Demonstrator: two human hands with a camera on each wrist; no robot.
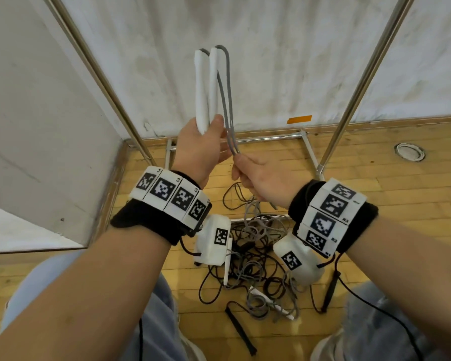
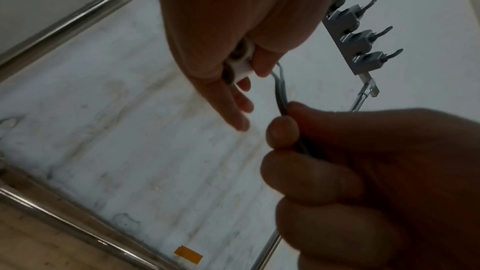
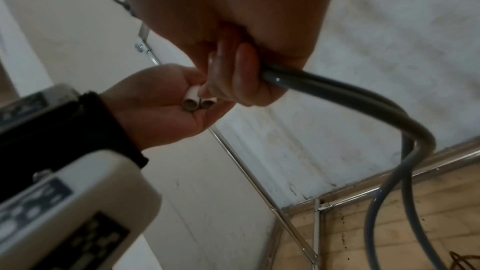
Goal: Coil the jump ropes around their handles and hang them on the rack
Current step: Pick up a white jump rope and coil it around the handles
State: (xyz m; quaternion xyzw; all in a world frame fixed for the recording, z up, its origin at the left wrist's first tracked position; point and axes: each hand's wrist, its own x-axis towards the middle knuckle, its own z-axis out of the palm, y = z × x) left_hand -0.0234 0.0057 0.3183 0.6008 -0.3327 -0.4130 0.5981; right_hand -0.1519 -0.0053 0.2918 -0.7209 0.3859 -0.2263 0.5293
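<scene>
A metal rack [image 1: 359,82] stood over the wooden floor [image 1: 375,194], where more ropes [image 1: 255,259] lay tangled. The left hand [image 1: 201,147] clutched two white handles [image 1: 205,89] upright; the right hand [image 1: 261,178] gripped their grey rope [image 1: 225,100], seemingly doubled.

Two white handles [image 2: 240,63] are gripped by the left hand [image 2: 233,28] at twelve o'clock; grey rope [image 2: 279,91] is pinched by the right hand [image 2: 363,171] at four o'clock.

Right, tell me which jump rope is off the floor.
The grey-corded rope with two white handles: the left hand grips both handles upright, the right hand pinches its cord. The dark-corded ropes lie tangled on the wooden floor.
</scene>
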